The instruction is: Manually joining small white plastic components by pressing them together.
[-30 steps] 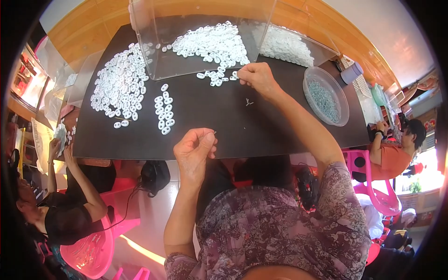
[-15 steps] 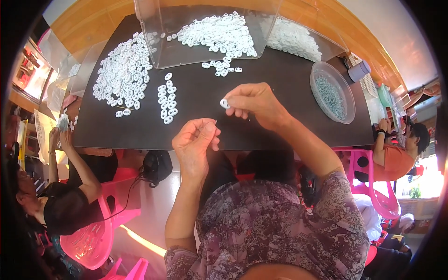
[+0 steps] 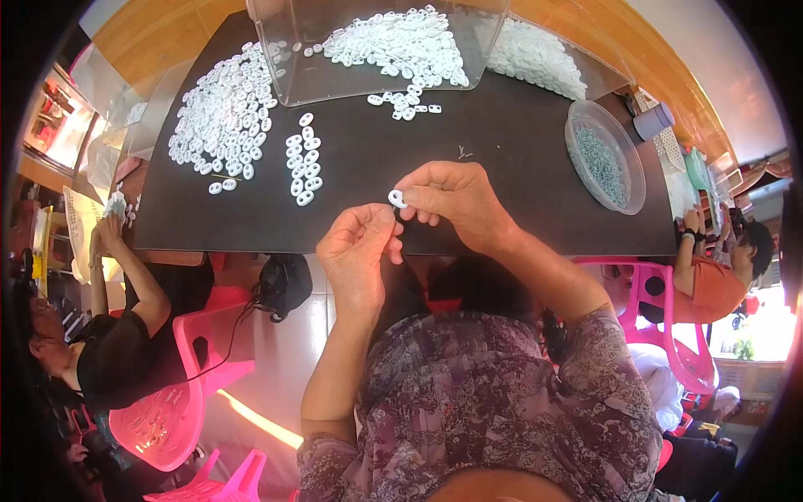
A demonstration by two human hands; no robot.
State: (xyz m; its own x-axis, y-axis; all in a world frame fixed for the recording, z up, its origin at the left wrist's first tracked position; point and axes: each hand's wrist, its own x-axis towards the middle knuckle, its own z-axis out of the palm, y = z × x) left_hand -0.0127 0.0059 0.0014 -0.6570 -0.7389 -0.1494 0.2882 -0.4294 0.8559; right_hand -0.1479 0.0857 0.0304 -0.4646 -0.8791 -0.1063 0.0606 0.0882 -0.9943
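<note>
Between thumb and forefinger, my right hand (image 3: 456, 201) pinches a small white oval plastic piece (image 3: 397, 198) with holes in it. My left hand (image 3: 360, 243) is just below and to the left, its thumb and forefinger pressed together right against that piece. Whatever the left fingertips hold is too small to make out. Beyond my hands, similar white pieces (image 3: 304, 159) lie in a short double row on the dark table (image 3: 351, 171). A big heap of them (image 3: 222, 113) spreads at the left, with two apart near its lower edge.
A clear tub (image 3: 284, 79) lies with white pieces (image 3: 401, 46) spilling out. Behind at right are a clear container of whitish pieces (image 3: 535, 58) and a round dish (image 3: 631, 197) of small grey-green metal parts (image 3: 598, 159). A few loose bits (image 3: 466, 153) lie mid-table. People sit on both sides.
My hands have come together, the white piece now meeting the left fingertips. The loose bits in mid-table have come into sight. The whole view has shifted slightly.
</note>
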